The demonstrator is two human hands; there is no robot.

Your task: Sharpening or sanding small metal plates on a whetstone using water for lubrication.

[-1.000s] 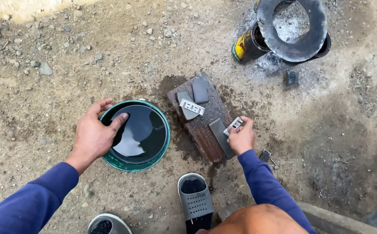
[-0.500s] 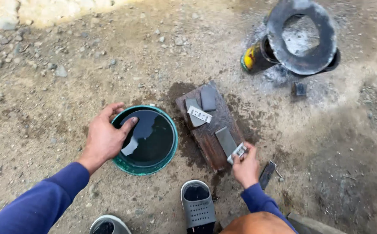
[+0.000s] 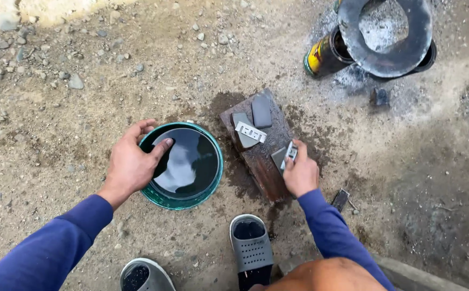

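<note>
My left hand (image 3: pixel 133 163) rests on the left rim of a green bowl (image 3: pixel 211 186) filled with dark water, fingers spread and dipping over the edge. My right hand (image 3: pixel 299 173) grips a small grey metal blade (image 3: pixel 290 154) and presses it onto a grey sharpening stone (image 3: pixel 277 157) on a wet wooden block (image 3: pixel 264 161). A second metal blade (image 3: pixel 250 131) lies across another grey stone (image 3: pixel 242 125) on the block. One more flat grey stone (image 3: pixel 261 111) sits at the block's far end.
Gravelly dirt ground lies all around. At the top right stands a dark round metal stove (image 3: pixel 385 37) with ash, beside a yellow and black can (image 3: pixel 320 55). My two grey sandals (image 3: pixel 250 248) are at the bottom. A small dark object (image 3: pixel 340 200) lies to the right of my right arm.
My right hand slid the blade up the block onto the grey stone. My left hand stayed on the bowl's rim. The view shifted slightly.
</note>
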